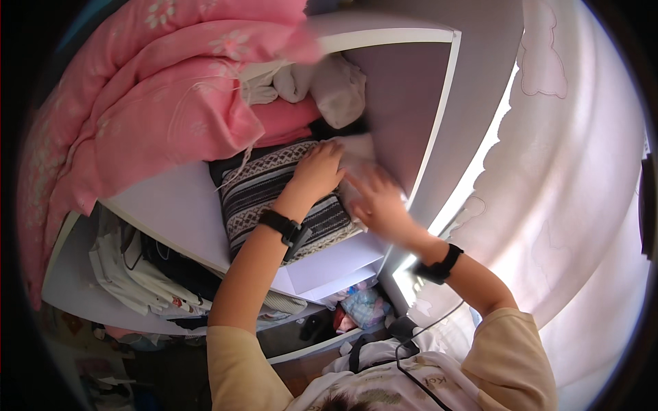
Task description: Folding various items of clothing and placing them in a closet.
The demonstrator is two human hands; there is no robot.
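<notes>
Out left, the pink quilt (157,130) bulges over the shelf (175,202), best kept clear. Now the patterned cloth (250,188), folded on that shelf: flat, even pressure should keep its folds square. Left hand (319,168) lies palm down on top, fingers extended, not gripping; just beside it, right hand (377,202), blurred, fingers spread, by pale fabric (358,145), contact unclear.
</notes>
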